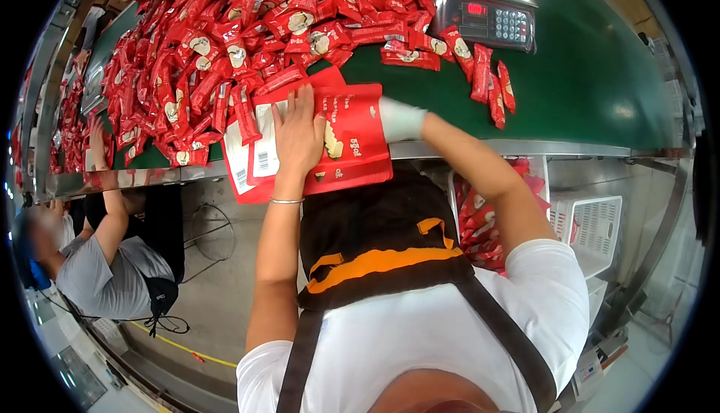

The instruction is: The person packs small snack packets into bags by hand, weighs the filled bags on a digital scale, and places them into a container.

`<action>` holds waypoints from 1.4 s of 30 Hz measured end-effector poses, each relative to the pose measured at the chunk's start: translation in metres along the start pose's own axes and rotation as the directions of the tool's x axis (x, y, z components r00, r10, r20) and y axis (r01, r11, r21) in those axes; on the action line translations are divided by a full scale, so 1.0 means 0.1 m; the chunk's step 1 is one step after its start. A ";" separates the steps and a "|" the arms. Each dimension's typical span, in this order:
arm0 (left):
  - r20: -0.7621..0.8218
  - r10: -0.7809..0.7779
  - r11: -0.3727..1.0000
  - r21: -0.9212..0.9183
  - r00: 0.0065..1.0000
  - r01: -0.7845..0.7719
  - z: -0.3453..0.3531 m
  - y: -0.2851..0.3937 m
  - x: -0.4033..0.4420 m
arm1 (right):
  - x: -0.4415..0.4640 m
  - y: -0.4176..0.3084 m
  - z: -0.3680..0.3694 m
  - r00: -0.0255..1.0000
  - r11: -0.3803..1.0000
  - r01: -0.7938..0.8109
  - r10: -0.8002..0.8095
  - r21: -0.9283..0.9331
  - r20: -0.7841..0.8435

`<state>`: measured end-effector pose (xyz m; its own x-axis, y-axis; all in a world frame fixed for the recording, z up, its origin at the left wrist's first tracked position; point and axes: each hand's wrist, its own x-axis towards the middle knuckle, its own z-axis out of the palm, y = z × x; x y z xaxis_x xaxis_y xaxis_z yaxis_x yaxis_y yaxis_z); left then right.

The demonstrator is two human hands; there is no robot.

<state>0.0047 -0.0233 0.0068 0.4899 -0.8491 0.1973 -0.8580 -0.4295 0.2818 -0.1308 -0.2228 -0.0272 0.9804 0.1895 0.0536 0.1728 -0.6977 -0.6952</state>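
Observation:
My left hand (298, 137) lies flat with its fingers stretched out on large red pouches (362, 147) at the table's front edge. White label panels with barcodes show on the pouches left of it. My right hand (402, 119), in a pale glove or cover, is at the right side of the pouches; its fingers are hidden, seemingly inside or behind the red pouch. Small red packets (202, 45) form a big pile just beyond and to the left of the pouches.
A scale (484, 19) with a lit red display stands at the back right. Loose packets (481, 72) lie before it on the green table (577, 90). Below right are a white crate (592, 225) and a bin of red packages (480, 222). Another person (120, 274) sits at the left.

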 end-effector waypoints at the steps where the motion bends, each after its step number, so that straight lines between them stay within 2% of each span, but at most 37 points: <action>1: -0.011 -0.003 1.000 -0.004 1.000 0.003 0.01 -0.01 0.02 | -0.14 0.14 -0.13 0.950 0.992 -0.093 0.063 -0.084 -0.306; 2: -0.009 -0.002 1.000 0.017 1.000 0.002 0.02 -0.01 0.03 | -0.26 0.03 -0.45 0.859 0.938 -0.238 0.081 -0.253 -0.505; 3: 0.001 0.001 0.999 0.040 1.000 -0.001 0.03 -0.01 0.02 | -0.32 0.27 -0.61 0.713 0.863 -0.366 0.020 -0.349 -0.701; 4: 0.007 0.003 0.999 0.040 1.000 -0.003 0.02 0.00 -0.02 | -0.41 0.36 -0.72 0.721 0.804 -0.473 0.118 -0.361 -0.683; 6: 0.046 -0.017 1.000 -0.002 0.999 0.017 0.00 0.00 0.04 | -0.42 0.49 -0.65 0.768 0.763 -0.468 0.101 -0.446 -0.632; 7: 0.056 -0.026 1.000 -0.006 0.998 0.026 -0.01 0.02 0.04 | -0.40 0.39 -0.64 0.768 0.721 -0.544 0.223 -0.429 -0.600; 8: 0.058 -0.011 1.000 -0.012 0.998 0.011 -0.02 0.03 0.04 | -0.39 0.32 -0.59 0.748 0.701 -0.588 0.281 -0.404 -0.601; 10: 0.074 -0.044 0.999 -0.013 0.996 0.045 -0.02 0.02 0.05 | -0.45 0.32 -0.47 0.676 0.704 -0.631 0.293 -0.326 -0.677; 14: 0.053 -0.036 0.999 -0.034 0.998 0.037 0.04 -0.02 0.05 | -0.48 0.39 -0.44 0.671 0.720 -0.608 0.240 -0.334 -0.702; 15: 0.027 -0.015 1.000 -0.014 1.000 0.015 0.09 -0.06 0.05 | -0.46 0.43 -0.47 0.665 0.675 -0.662 0.328 -0.326 -0.671; 16: 0.031 -0.013 1.000 -0.010 0.999 0.013 0.08 -0.06 0.03 | -0.49 0.28 -0.49 0.663 0.677 -0.663 0.330 -0.321 -0.672; 18: 0.023 -0.010 0.999 -0.044 1.000 0.011 0.06 -0.05 0.04 | -0.66 -0.11 -0.56 0.709 0.600 -0.695 0.485 -0.395 -0.512; 19: 0.017 -0.008 0.999 -0.049 1.000 0.009 0.05 -0.05 0.04 | -0.83 -0.28 -0.53 0.746 0.683 -0.633 0.411 -0.365 -0.524; 20: 0.016 -0.003 0.999 -0.052 1.000 0.004 0.05 -0.06 0.03 | -0.96 -0.46 -0.53 0.658 0.746 -0.660 0.517 -0.088 -0.548; 21: 0.014 -0.003 0.998 -0.056 1.000 0.004 0.07 -0.06 0.05 | -1.03 -0.44 -0.62 0.579 0.832 -0.554 0.413 0.033 -0.703; 22: 0.014 -0.012 0.998 -0.064 1.000 0.013 0.06 -0.04 0.07 | -1.11 -0.41 -0.65 0.456 0.902 -0.410 0.329 0.132 -0.827; 23: 0.011 -0.013 0.998 -0.061 1.000 0.014 0.05 -0.03 0.06 | -1.18 -0.30 -0.66 0.210 0.790 -0.602 0.297 0.116 -0.931; 24: 0.014 -0.009 0.999 -0.053 1.000 0.010 0.05 -0.04 0.04 | -1.25 -0.11 -0.66 -0.036 0.633 -0.759 0.196 0.155 -0.980; 25: 0.012 -0.004 0.999 -0.035 1.000 0.004 0.07 -0.06 0.04 | -1.34 0.15 -0.66 0.007 0.455 -0.876 0.347 0.162 -0.938; 26: 0.013 -0.003 1.000 -0.029 1.000 0.003 0.08 -0.08 0.03 | -1.30 0.18 -0.65 0.004 0.458 -0.873 0.350 0.167 -0.937; 28: -0.002 -0.009 0.996 -0.085 1.000 0.009 0.09 -0.08 0.05 | -1.19 0.22 -0.67 0.128 0.228 -0.974 0.462 -0.022 -0.878; 29: -0.003 -0.025 0.995 -0.096 1.000 0.025 0.11 -0.09 0.04 | -1.22 0.28 -0.70 0.103 0.226 -0.974 0.526 0.022 -0.844; 30: -0.005 -0.039 0.995 -0.090 0.999 0.039 0.10 -0.09 0.04 | -1.25 0.32 -0.69 0.107 0.230 -0.973 0.496 0.011 -0.862; 32: 0.007 -0.045 0.989 -0.142 0.999 0.046 0.09 -0.08 0.03 | -1.28 0.14 -0.74 0.100 0.243 -0.969 0.571 0.051 -0.815; 33: 0.006 -0.045 0.991 -0.126 0.999 0.046 0.10 -0.09 0.03 | -1.39 0.17 -0.68 0.149 0.329 -0.943 0.547 0.047 -0.824; 34: 0.006 -0.055 0.989 -0.135 0.998 0.055 0.09 -0.09 0.03 | -1.48 0.11 -0.55 0.260 0.555 -0.832 0.382 -0.005 -0.887; 36: 0.011 -0.069 0.984 -0.165 0.998 0.070 0.05 -0.07 0.02 | -1.56 -0.20 -0.31 0.396 0.798 -0.601 0.345 0.044 -0.851; 37: 0.013 -0.088 0.982 -0.165 0.996 0.089 0.04 -0.06 0.01 | -1.45 -0.56 -0.24 0.449 0.815 -0.564 0.437 0.132 -0.780; 38: 0.010 -0.089 0.981 -0.171 0.996 0.089 0.04 -0.06 0.02 | -1.39 -0.69 -0.17 0.577 0.875 -0.482 0.351 0.039 -0.738; 40: 0.015 -0.079 0.981 -0.174 0.997 0.080 0.04 -0.07 0.00 | -1.20 -0.76 -0.04 0.694 0.918 -0.396 0.287 -0.017 -0.660; 42: 0.037 -0.076 0.979 -0.186 0.996 0.081 0.03 -0.07 0.02 | -0.94 -0.60 -0.03 0.807 0.931 -0.331 0.195 -0.153 -0.558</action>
<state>0.0109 -0.0231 0.0020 0.5476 -0.8248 0.1408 -0.7714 -0.4325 0.4668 -0.2332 -0.2007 0.0122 0.8774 -0.3683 0.3076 -0.1488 -0.8183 -0.5553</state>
